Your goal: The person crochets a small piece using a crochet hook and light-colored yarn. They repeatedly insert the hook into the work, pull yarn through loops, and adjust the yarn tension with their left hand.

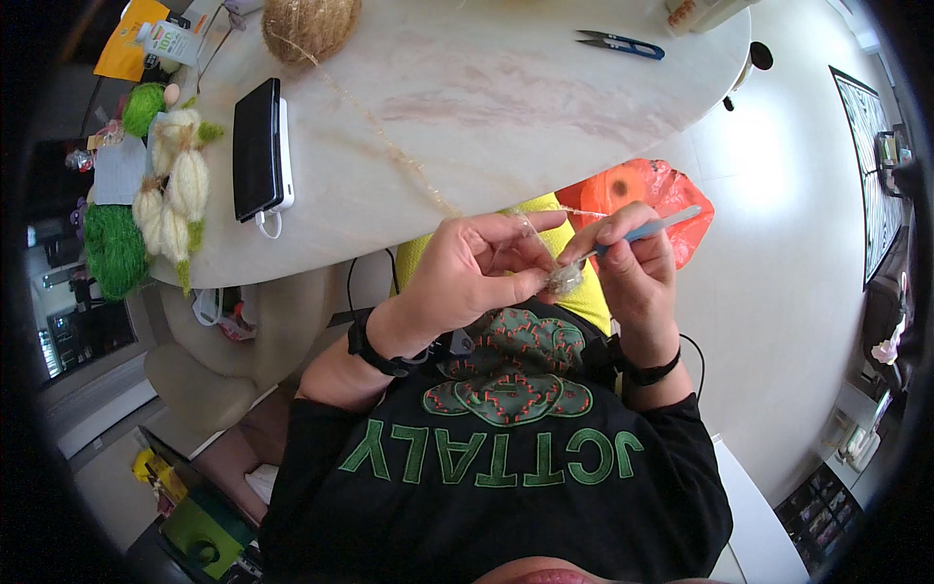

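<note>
My right hand (pixel 638 274) holds a crochet hook (pixel 646 229) with a blue and whitish handle, its tip pointing down-left into a small pale crocheted piece (pixel 563 279). Thumb and fingers of my left hand (pixel 485 266) pinch that piece, and a thin strand loops over the raised left fingers. Sparkly tan yarn (pixel 394 152) trails over the marble-patterned table (pixel 496 131) from a large yarn ball (pixel 310 25) towards my left hand. Both hands are just off the table's near edge, above my lap. Fingers partly hide the hook's tip and the stitches.
Left on the table lie a black phone on a white power bank (pixel 261 153), cream crocheted pieces (pixel 182 186), green yarn (pixel 115 252) and a white bottle (pixel 168 44). Thread snips (pixel 620 45) rest at the far side. An orange-red plastic bag (pixel 668 197) is beyond my right hand.
</note>
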`<control>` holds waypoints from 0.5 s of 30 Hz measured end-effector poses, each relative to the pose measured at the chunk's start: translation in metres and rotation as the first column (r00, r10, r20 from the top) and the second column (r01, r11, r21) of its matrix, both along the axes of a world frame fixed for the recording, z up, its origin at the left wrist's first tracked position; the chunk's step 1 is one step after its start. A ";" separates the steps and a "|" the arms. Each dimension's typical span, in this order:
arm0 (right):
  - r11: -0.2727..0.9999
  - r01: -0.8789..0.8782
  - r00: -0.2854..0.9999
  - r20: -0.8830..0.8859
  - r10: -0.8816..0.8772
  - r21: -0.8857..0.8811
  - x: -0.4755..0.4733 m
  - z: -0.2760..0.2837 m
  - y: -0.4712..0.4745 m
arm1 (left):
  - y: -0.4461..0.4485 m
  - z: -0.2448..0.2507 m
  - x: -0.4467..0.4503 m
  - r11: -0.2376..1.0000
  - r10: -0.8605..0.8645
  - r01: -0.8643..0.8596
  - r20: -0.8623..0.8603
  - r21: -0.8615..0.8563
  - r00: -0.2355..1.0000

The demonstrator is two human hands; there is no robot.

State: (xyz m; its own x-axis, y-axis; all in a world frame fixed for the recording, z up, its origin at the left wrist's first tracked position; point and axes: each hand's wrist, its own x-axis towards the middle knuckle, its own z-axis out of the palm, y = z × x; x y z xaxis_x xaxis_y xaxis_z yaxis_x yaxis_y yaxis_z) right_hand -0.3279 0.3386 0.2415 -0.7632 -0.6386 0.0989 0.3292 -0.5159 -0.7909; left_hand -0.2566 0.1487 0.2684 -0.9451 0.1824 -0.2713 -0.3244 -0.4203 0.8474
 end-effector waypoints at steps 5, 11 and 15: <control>0.994 0.011 0.968 -0.249 0.017 0.111 -0.005 0.013 0.010 | -0.004 0.003 -0.002 0.998 -0.042 0.040 0.043 0.043 0.998; 0.936 0.218 0.664 -0.745 0.067 0.278 -0.005 0.027 0.010 | -0.005 0.001 -0.004 0.999 -0.023 0.023 0.007 -0.047 1.000; 0.914 0.357 0.378 -0.925 0.045 0.190 -0.008 0.027 0.010 | -0.006 -0.001 -0.005 0.996 -0.029 0.031 0.017 -0.090 0.999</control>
State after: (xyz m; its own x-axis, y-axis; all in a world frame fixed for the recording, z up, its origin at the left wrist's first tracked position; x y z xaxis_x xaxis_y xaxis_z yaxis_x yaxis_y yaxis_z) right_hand -0.3360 0.3484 0.2680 -0.4323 -0.6580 0.6166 -0.7350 -0.1390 -0.6636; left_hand -0.2615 0.1429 0.2674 -0.9350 0.1850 -0.3026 -0.3493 -0.3326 0.8760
